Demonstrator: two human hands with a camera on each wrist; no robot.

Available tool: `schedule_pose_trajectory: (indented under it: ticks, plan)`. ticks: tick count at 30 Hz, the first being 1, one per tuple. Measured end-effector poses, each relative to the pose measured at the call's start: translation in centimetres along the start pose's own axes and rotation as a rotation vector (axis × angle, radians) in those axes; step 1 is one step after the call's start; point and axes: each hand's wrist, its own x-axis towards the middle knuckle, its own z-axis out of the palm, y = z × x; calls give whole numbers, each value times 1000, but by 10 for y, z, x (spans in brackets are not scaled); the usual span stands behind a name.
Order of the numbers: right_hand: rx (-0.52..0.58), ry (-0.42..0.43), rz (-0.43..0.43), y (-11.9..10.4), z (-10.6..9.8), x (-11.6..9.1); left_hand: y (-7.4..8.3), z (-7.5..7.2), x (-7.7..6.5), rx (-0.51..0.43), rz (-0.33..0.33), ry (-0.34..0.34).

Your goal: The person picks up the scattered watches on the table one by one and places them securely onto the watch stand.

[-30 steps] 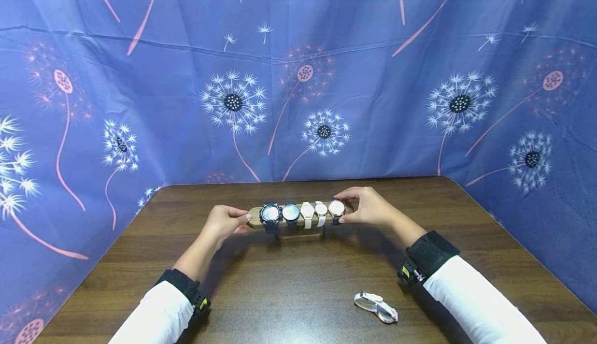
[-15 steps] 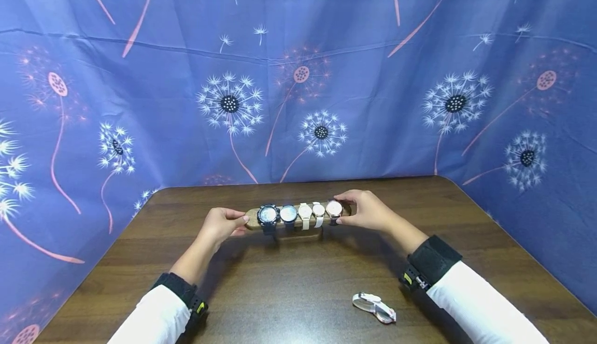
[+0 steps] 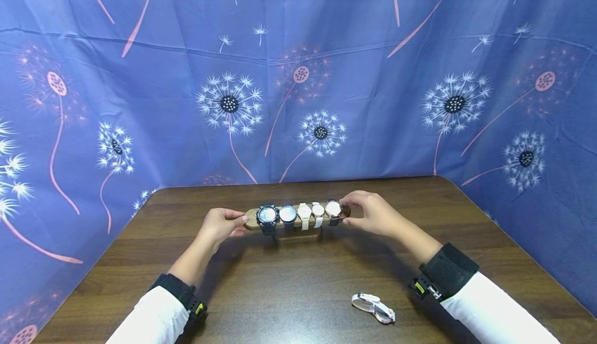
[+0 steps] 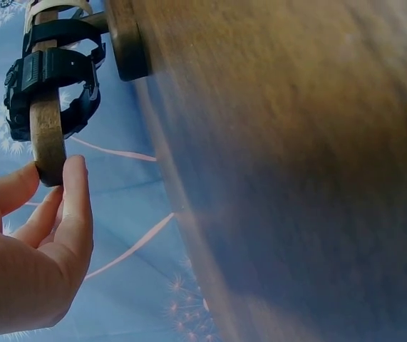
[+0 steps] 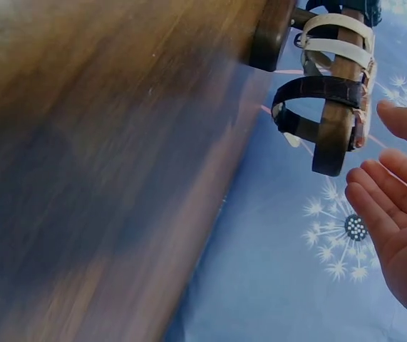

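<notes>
A wooden watch stand (image 3: pixel 252 220) on a low base carries several watches in a row. At its left end is a bulky black watch (image 3: pixel 268 214); a dark-strapped watch (image 3: pixel 333 209) sits near the right end, with pale and white straps between. My left hand (image 3: pixel 219 228) pinches the stand's bare left end between thumb and fingers, as the left wrist view confirms on the wooden bar (image 4: pixel 47 135). Beside the right end is my right hand (image 3: pixel 377 215). In the right wrist view this hand (image 5: pixel 406 214) has loosely bent fingers, apart from the bar.
A loose white-strapped watch (image 3: pixel 373 307) lies on its side on the brown wooden table (image 3: pixel 280 292), front right of the stand. Behind the table's far edge hangs a blue cloth (image 3: pixel 298 142) with dandelion prints.
My right hand has let go of the stand's right end and drawn slightly right. My left hand keeps its hold; the watches stay in their row.
</notes>
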Motion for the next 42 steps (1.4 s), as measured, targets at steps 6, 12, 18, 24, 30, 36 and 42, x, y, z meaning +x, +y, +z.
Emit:
schedule_pose_trajectory:
  ticks: [6,12,18,24,30,36,42]
  plan:
    - [-1,-43,-36,-9,-10,-11,1,-4,-1,14,9,3]
    - [86,-228,-30,-21,-20,-22,1,-7,-4,29,11,15]
    - [157,-376,-47,-36,-21,-29,-3,-8,-14,73,28,-6]
    - [201,-499,-45,-50,-24,-34,-5,-7,-24,117,59,-92]
    - [254,-609,-47,-60,-24,-38,-6,-4,-29,117,85,-175]
    - [281,-678,-26,-63,-17,-46,-5,1,-32,131,111,-273]
    - [266,-713,45,-68,-11,-52,-5,4,-36,119,107,-364]
